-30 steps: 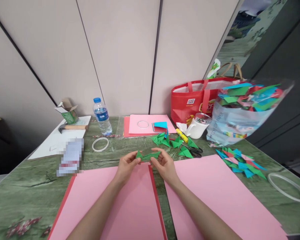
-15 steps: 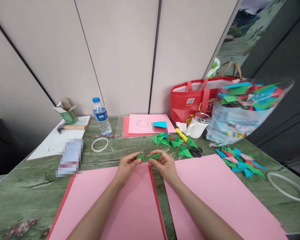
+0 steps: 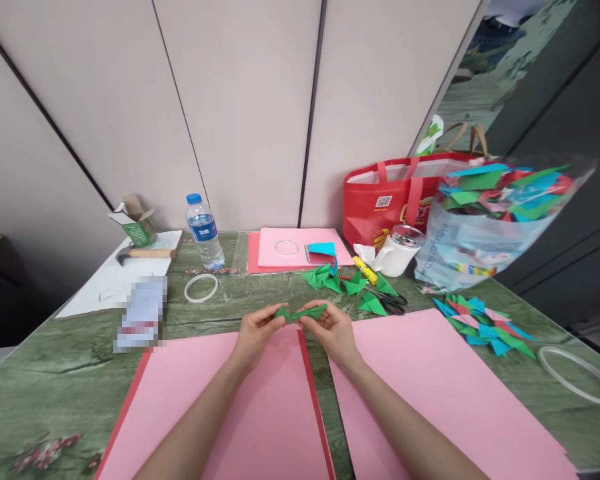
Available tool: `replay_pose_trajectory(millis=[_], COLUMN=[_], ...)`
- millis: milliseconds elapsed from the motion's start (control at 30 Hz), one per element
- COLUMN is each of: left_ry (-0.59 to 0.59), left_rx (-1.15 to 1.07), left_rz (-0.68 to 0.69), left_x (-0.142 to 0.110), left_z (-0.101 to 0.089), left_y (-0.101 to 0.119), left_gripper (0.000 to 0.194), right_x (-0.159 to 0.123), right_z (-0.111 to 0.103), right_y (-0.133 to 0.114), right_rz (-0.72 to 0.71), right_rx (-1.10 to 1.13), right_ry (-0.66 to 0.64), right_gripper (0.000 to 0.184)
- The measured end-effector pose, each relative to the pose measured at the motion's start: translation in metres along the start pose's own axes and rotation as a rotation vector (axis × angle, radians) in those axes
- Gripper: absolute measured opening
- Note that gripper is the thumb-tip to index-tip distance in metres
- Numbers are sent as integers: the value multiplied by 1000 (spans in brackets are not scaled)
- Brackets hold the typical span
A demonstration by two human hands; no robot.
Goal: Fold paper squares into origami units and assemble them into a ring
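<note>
A folded piece of green origami paper (image 3: 310, 311) is held up between both hands above the far edge of the pink sheets. My left hand (image 3: 257, 330) pinches its left end between thumb and fingers. At the other end, my right hand (image 3: 333, 330) pinches the paper, thumb in front. Fingertips cover parts of the folds. Under my left forearm lies a stack of pink paper (image 3: 260, 407) with a red sheet below; more pink paper (image 3: 430, 387) is under my right forearm. Beyond the hands are several green folded pieces (image 3: 373, 303) and black-handled scissors (image 3: 394, 303).
A water bottle (image 3: 204, 232), white ring (image 3: 201, 288) and hammer (image 3: 147, 253) are at the left. At the back right stand a red bag (image 3: 365, 210), white mug (image 3: 399, 255) and plastic bag (image 3: 473, 243) of folded papers. Coloured folded pieces (image 3: 485, 327) lie near another ring (image 3: 577, 375).
The fingers have shifted slightly on the green paper, and its middle looks more covered by them. Both hands stay in nearly the same place. The view has moved slightly.
</note>
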State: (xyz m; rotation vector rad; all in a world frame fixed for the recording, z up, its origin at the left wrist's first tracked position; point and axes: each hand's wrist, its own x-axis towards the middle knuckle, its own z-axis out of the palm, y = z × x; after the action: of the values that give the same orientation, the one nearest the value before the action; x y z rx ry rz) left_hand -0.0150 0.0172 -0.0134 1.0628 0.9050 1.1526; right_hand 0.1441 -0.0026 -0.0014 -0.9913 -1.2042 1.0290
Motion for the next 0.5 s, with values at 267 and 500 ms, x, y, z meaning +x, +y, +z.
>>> replay_pose_trajectory(millis=[267, 500], left_ry=[13, 15], left_rx=[34, 44], left_rz=[-4, -20], left_x=[0, -1], left_z=[0, 1], left_y=[-1, 2], left_gripper=[31, 34], right_x=[0, -1], right_z=[0, 0], right_y=[1, 4], right_rz=[10, 13], right_rx=[14, -41], right_ry=[16, 40], right_gripper=[18, 21])
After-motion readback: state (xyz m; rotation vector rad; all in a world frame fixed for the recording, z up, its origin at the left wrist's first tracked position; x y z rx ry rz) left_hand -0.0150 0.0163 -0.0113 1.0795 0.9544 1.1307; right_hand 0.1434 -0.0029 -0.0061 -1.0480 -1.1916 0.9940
